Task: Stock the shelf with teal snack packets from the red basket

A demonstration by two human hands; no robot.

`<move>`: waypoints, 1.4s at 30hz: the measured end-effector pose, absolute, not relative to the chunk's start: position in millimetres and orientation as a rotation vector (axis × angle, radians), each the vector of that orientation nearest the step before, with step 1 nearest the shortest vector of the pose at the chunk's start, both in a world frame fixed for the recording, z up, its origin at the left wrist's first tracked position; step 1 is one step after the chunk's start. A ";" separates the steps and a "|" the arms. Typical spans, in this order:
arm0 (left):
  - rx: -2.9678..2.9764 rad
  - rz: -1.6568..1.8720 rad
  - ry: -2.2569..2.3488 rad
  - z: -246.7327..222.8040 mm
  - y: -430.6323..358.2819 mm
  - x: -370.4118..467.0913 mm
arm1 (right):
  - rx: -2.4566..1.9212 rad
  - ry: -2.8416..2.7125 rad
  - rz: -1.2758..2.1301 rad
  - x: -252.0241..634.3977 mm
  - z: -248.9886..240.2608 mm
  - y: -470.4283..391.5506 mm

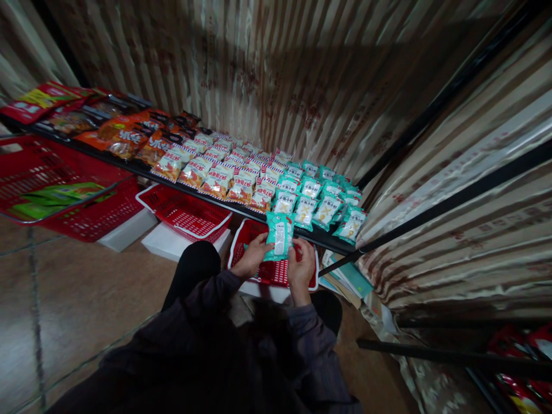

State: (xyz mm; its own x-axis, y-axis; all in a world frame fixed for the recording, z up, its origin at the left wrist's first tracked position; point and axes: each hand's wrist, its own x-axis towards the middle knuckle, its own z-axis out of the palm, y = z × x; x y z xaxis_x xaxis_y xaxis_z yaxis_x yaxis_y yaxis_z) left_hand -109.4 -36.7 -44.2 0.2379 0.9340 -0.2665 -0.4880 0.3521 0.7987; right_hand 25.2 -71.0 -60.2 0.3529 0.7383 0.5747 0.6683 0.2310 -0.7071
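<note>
Between my two hands is a teal snack bag [280,237] with a pale panel facing me, held upright just in front of the shelf edge. My left hand [253,256] pinches its lower left side. On the lower right side, my right hand [302,263] grips it with bent fingers. Below the hands stands a red basket [241,237] with a white rim, its contents mostly hidden by the hands and bag. Rows of similar teal snack bags [307,208] stand on the shelf directly behind the held one.
The black shelf [142,171] also carries white-and-red snack bags [218,179], orange bags [125,135] and red bags [41,100]. Lower left are another red basket [190,215] and a large one [81,221] holding green packets [56,201]. A black rack post [431,213] slants on the right.
</note>
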 end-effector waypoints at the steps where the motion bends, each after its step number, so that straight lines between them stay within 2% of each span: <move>1: 0.661 1.073 0.845 -44.7 -37.2 -109.3 | -1.472 -1.371 0.050 25.0 -60.1 -71.0; 11: 0.704 1.117 0.869 -47.4 -38.7 -108.5 | -1.496 -1.454 0.022 23.4 -63.7 -73.1; 18: 0.584 1.151 0.883 -40.8 -36.3 -108.6 | -1.469 -1.608 -0.153 14.4 -60.3 -86.1; 26: 0.533 1.223 0.936 -36.2 -40.0 -105.2 | -1.408 -1.769 -0.068 7.3 -66.2 -92.1; 42: 0.685 1.111 0.926 -18.1 -46.8 -111.4 | -1.476 -1.703 -0.112 2.3 -72.5 -91.8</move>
